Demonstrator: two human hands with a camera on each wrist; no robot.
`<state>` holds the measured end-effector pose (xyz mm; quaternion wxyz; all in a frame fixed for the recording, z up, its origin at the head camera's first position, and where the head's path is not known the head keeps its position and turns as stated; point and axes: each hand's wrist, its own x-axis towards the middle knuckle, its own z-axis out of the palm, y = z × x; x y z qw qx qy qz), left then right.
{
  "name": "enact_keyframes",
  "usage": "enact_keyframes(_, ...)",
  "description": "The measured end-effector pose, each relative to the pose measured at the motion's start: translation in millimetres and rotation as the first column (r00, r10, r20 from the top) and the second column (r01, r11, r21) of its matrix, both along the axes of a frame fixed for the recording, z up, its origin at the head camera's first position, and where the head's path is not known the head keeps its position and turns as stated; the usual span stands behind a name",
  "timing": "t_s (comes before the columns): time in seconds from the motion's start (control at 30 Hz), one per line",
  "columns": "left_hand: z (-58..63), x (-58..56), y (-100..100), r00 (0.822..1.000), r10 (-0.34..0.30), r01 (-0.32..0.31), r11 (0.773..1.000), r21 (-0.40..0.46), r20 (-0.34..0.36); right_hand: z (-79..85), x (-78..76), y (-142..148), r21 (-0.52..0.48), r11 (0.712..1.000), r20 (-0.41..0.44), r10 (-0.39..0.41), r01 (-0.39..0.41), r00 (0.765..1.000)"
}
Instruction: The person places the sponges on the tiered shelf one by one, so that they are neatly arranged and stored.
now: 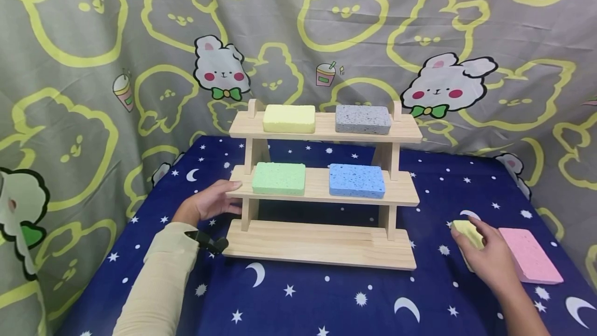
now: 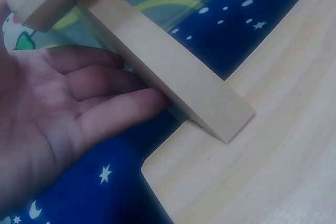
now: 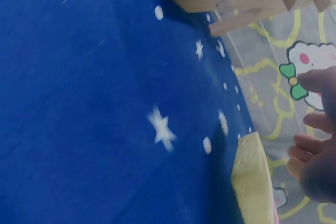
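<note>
A three-tier wooden display shelf stands on the table. My left hand grips the left end of its middle tier, thumb on the board and fingers below, against the upright. On the top tier are a pale yellow sponge and a grey sponge. The middle tier bears a green sponge and a blue sponge. To the shelf's right, my right hand is over another yellow sponge. In the right wrist view its loosely bent fingers are apart from that yellow sponge.
A pink sponge lies on the table at the right, beside my right hand. Dark blue cloth with white stars and moons covers the table. A grey curtain with rabbit drawings hangs behind and at both sides.
</note>
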<state>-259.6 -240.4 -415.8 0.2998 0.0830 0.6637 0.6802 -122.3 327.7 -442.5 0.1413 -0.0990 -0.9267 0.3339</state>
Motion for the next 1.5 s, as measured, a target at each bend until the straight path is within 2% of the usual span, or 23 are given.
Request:
enact_keyframes(0.27, 0.1, -0.1, 0.1, 1.0, -0.003, 0.003, 1.0, -0.006, -0.004, -8.4, 7.8, 9.8, 0.058, 0.991, 0.05, -0.121, 0.118, 0.991)
enact_keyframes(0.57, -0.2, 0.0, -0.5, 1.0, -0.005, 0.005, 1.0, -0.002, -0.002, -19.5, 16.0, 19.9, 0.139, 0.98, 0.025, -0.146, 0.142, 0.989)
enact_keyframes(0.83, -0.4, 0.3, -0.6, 1.0, -0.01, 0.01, 1.0, -0.002, -0.004, -28.3, 18.9, 26.2, 0.201, 0.973, 0.027, -0.124, 0.116, 0.992)
enact_keyframes(1.1, -0.1, -0.1, -0.3, 1.0, -0.007, 0.007, 1.0, -0.001, 0.001, -36.2, 20.4, 31.3, 0.278, 0.96, -0.075, -0.023, 0.043, 0.997)
enact_keyframes(1.37, -0.5, -0.8, -0.5, 1.0, -0.006, 0.006, 1.0, -0.011, -0.002, -38.0, 22.3, 30.2, 0.301, 0.953, -0.104, -0.014, 0.044, 0.995)
enact_keyframes(1.5, -0.6, -0.7, -0.3, 1.0, -0.004, 0.004, 1.0, -0.011, 0.001, -37.3, 24.6, 28.3, 0.279, 0.958, -0.094, -0.044, 0.069, 0.995)
